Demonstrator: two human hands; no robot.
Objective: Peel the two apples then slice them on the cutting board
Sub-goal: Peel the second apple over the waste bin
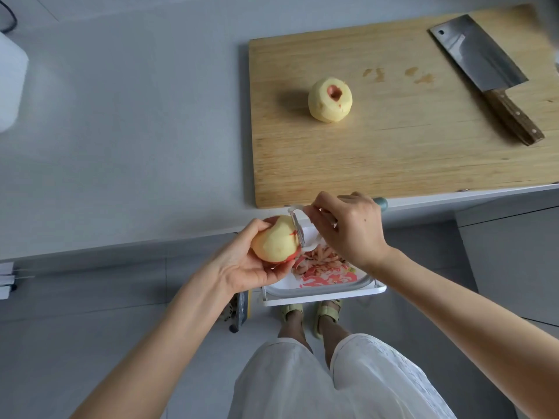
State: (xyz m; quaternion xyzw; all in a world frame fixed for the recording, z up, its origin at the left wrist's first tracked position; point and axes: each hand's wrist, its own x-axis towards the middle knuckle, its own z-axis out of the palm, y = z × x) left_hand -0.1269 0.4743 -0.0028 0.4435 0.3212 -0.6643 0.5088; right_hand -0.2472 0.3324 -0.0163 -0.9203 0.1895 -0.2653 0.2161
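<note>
L hand (242,264) cups the 2nd apple (273,241) from below, just off the counter's (136,131) front edge; mostly bare, red skin left at its top-left & underside. Peeler (298,226) blade lies against the apple's right flank, gripped by the R hand (351,228), so R looks set to stroke while L turns the fruit. Directly below both hands: white bin (326,293) w/ a heap of peels (320,258). Further right & back, on the cutting board (393,146): 1st apple (329,99), peeled, core end up, well apart from the cleaver (481,65) at the board's right end
</note>
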